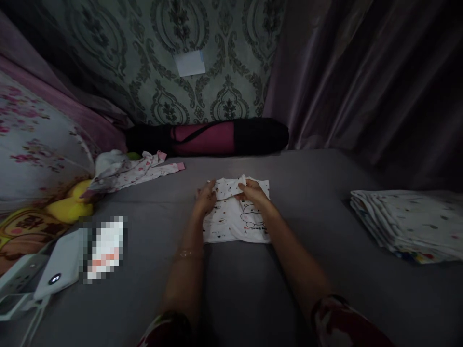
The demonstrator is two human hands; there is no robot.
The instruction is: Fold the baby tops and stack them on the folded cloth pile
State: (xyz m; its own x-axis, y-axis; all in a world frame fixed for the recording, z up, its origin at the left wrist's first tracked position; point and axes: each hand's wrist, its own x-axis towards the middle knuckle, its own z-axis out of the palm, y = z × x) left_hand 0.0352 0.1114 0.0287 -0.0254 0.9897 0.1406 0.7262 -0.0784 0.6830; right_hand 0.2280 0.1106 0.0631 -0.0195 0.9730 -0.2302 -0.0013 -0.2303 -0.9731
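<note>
A small white baby shirt with a bear drawing and tiny prints lies on the grey bed sheet. Its upper part is folded over toward me. At the left end of that fold, my left hand has its fingers closed around the cloth, partly hidden behind it. My right hand pinches the fold near its middle right, thumb on top and the cloth slightly raised.
On the right lies a stack of folded white cloths. Patterned baby clothes, a yellow plush toy, a white power bank with a cable and a power strip are at left. A black and pink long bag lines the wall.
</note>
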